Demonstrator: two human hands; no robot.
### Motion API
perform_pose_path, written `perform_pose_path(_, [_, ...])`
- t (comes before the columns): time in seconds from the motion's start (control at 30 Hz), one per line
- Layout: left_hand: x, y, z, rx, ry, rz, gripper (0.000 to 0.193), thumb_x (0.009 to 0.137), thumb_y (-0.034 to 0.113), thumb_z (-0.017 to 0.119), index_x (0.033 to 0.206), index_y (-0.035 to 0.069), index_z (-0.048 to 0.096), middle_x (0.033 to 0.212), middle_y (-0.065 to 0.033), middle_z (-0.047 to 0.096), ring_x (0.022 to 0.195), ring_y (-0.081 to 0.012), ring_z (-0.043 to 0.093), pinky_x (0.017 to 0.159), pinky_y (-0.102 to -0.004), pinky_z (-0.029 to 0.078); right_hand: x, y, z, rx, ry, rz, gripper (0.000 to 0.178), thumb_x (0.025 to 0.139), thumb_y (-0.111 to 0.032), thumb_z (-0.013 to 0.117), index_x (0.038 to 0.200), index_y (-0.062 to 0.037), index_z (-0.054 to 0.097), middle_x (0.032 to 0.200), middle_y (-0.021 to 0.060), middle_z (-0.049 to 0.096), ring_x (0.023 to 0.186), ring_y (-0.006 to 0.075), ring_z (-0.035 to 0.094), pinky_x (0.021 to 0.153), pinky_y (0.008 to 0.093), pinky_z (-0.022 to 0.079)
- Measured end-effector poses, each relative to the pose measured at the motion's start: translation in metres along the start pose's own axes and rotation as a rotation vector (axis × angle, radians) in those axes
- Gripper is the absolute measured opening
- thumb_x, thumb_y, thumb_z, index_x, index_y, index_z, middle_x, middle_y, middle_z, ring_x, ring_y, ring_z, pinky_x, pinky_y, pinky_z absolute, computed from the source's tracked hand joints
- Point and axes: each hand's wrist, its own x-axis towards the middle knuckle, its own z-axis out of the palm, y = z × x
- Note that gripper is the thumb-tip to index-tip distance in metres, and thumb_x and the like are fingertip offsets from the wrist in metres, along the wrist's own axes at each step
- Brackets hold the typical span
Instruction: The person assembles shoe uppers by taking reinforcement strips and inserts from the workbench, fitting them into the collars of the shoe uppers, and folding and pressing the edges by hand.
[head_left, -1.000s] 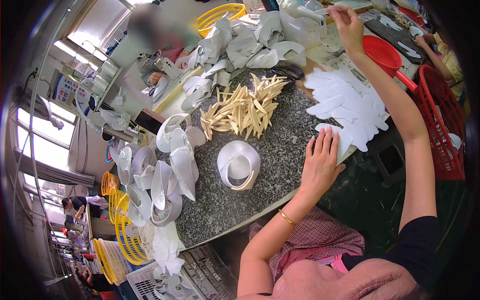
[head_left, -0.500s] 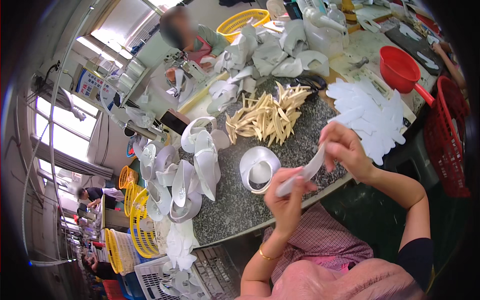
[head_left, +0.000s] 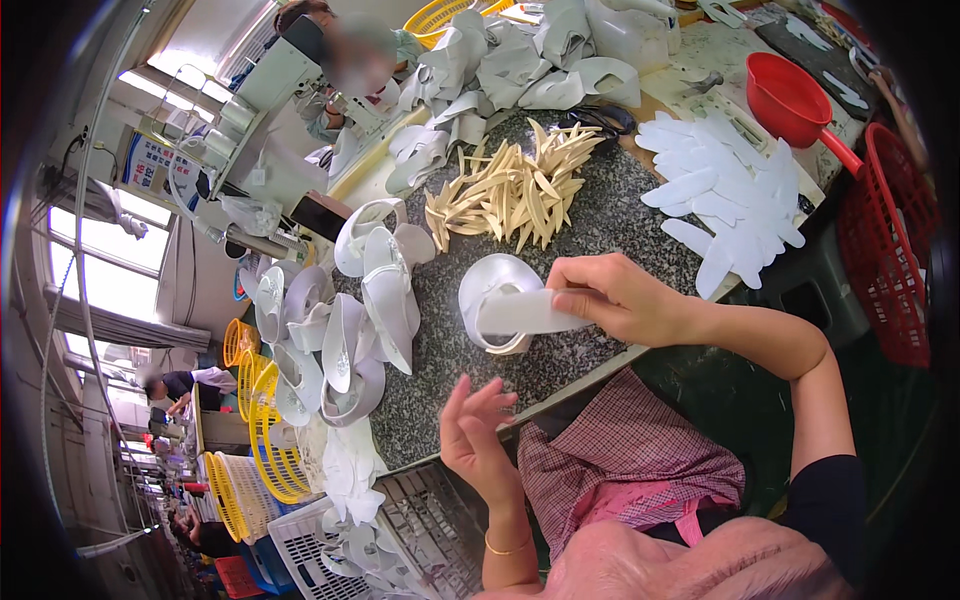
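The left hand (head_left: 478,440) is nearest, free above the table edge, fingers loosely spread. Farther up, the right hand (head_left: 618,298) pinches a white strip (head_left: 525,312); its long axis points left, over the white ring (head_left: 497,300).

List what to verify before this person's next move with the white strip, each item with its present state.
1. Right hand pinches the white strip in its fingers: ok.
2. Left hand free, open, near the table edge: ok.
3. Strip clear of the white ring-shaped piece: not ok, it overlaps it.
4. Tan sticks pile out of the way: ok.
5. Strip undamaged: cannot tell.
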Motion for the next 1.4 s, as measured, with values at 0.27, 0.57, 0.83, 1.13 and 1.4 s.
perform_pose_path(0.27, [-0.018,-0.023,-0.025,-0.527,-0.042,-0.750,0.048,0.104,0.007,0.050,0.148,-0.006,0.034,0.149,-0.0251,0.043,0.139,-0.0341,0.045,0.115,-0.0384,0.043,0.025,0.023,0.049,0.012,-0.155,0.047,0.022,0.106,-0.020,0.046,0.097,0.0008,0.045,0.081,0.0221,0.062,0.077,0.0377,0.068,0.068,0.0442,0.051])
perform_pose_path(0.57, [-0.041,-0.051,-0.051,-0.629,0.097,-0.672,0.033,0.102,0.014,0.059,0.130,-0.003,0.053,0.126,-0.0139,0.063,0.116,-0.0214,0.064,0.100,-0.0319,0.053,-0.015,-0.019,0.092,0.320,-0.228,0.123,0.029,0.105,-0.027,0.050,0.105,0.0019,0.055,0.091,0.0197,0.066,0.085,0.0312,0.066,0.076,0.0407,0.050])
perform_pose_path(0.83, [-0.044,-0.054,-0.088,-0.722,-0.014,-0.488,0.034,0.092,0.007,0.071,0.120,-0.005,0.057,0.118,-0.0150,0.065,0.112,-0.0251,0.064,0.102,-0.0432,0.051,-0.036,-0.033,0.112,0.455,-0.252,0.115,0.032,0.105,-0.025,0.051,0.115,0.0050,0.057,0.103,0.0173,0.069,0.091,0.0237,0.068,0.080,0.0374,0.052])
perform_pose_path(1.13, [-0.033,-0.053,-0.066,-0.752,0.056,-0.544,0.030,0.089,0.004,0.072,0.113,-0.006,0.056,0.116,-0.0181,0.065,0.107,-0.0262,0.067,0.098,-0.0414,0.056,-0.046,-0.022,0.104,0.427,-0.249,0.175,0.039,0.104,-0.027,0.053,0.130,0.0032,0.057,0.093,0.0142,0.068,0.081,0.0176,0.065,0.072,0.0346,0.050])
perform_pose_path(1.4, [-0.039,-0.042,-0.061,-0.488,0.093,-0.522,0.024,0.089,0.001,0.070,0.108,-0.008,0.060,0.108,-0.0158,0.068,0.101,-0.0244,0.068,0.090,-0.0357,0.054,-0.058,-0.022,0.101,0.427,-0.163,0.180,0.033,0.104,-0.028,0.052,0.115,0.0018,0.060,0.100,0.0127,0.067,0.083,0.0169,0.062,0.074,0.0352,0.049])
